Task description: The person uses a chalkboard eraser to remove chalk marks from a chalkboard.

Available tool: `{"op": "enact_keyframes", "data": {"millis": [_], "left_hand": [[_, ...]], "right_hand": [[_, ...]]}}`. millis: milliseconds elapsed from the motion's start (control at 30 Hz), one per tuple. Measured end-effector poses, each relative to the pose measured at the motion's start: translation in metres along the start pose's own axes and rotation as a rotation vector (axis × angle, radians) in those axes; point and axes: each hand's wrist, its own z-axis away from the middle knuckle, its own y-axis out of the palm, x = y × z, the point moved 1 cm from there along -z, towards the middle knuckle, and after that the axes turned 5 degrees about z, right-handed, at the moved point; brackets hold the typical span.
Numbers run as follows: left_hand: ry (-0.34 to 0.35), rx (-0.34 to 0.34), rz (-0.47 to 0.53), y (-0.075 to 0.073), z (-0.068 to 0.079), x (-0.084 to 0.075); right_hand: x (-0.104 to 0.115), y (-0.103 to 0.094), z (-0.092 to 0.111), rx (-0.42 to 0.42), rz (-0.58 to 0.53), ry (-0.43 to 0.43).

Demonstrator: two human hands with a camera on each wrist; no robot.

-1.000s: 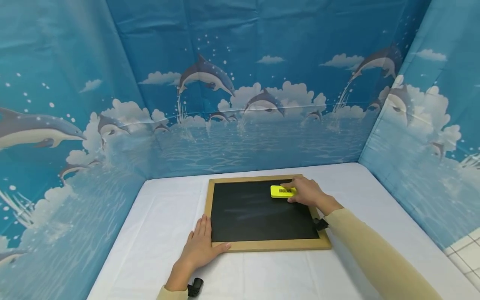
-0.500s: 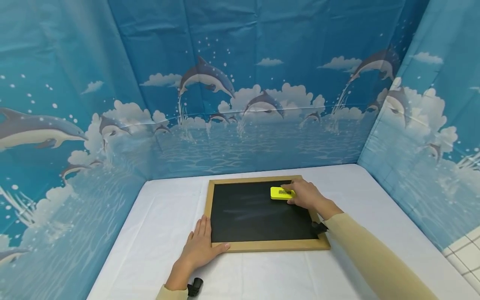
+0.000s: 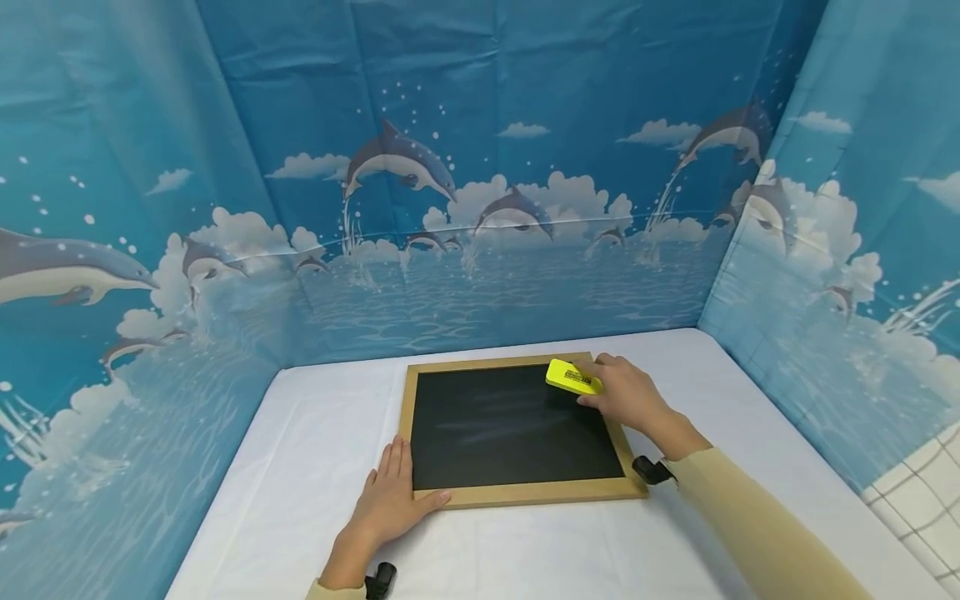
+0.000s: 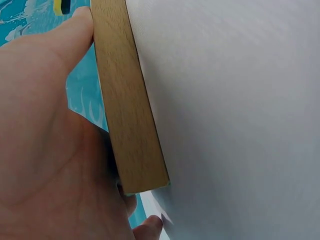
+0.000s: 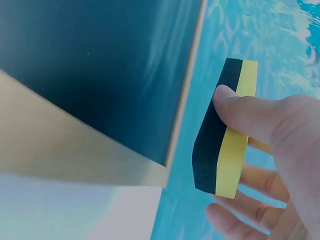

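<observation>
A small chalkboard (image 3: 510, 454) with a wooden frame lies on a white cloth, with faint pale smears across its dark surface. My left hand (image 3: 385, 504) rests over its near left corner, thumb along the bottom edge and fingers along the left side. The left wrist view shows the wooden frame (image 4: 130, 110) beside the palm. Near the far right corner, my right hand (image 3: 636, 400) holds a yellow eraser (image 3: 570, 377) between thumb and fingers. In the right wrist view, the black felt side of this eraser (image 5: 210, 150) shows, raised off the board.
White cloth (image 3: 300, 433) covers the table around the board. Behind and at both sides hangs a blue curtain (image 3: 450, 300) printed with dolphins. White tiles (image 3: 922, 508) show at the lower right.
My right hand has lifted the eraser from the board and tilted it. The left hand stays on the corner. The head view has shifted slightly, so the scene sits further left.
</observation>
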Motion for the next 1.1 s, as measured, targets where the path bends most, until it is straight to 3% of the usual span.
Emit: {"op": "enact_keyframes", "data": {"millis": [167, 300, 700, 867, 1100], "left_hand": [[-0.027, 0.011, 0.015, -0.002, 0.002, 0.001], [-0.036, 0.01, 0.015, -0.003, 0.003, 0.002], [-0.031, 0.014, 0.03, -0.004, 0.003, 0.002], [-0.031, 0.011, 0.045, -0.004, 0.003, 0.0], [-0.03, 0.016, 0.048, -0.003, 0.003, -0.002]], "right_hand": [[-0.005, -0.015, 0.013, -0.075, 0.027, 0.046], [-0.012, -0.018, 0.021, -0.083, 0.047, 0.112], [-0.037, 0.0, 0.048, -0.115, 0.03, 0.375], [-0.044, 0.006, 0.055, -0.133, 0.014, 0.441], [-0.05, 0.015, 0.064, -0.063, 0.031, 0.519]]}}
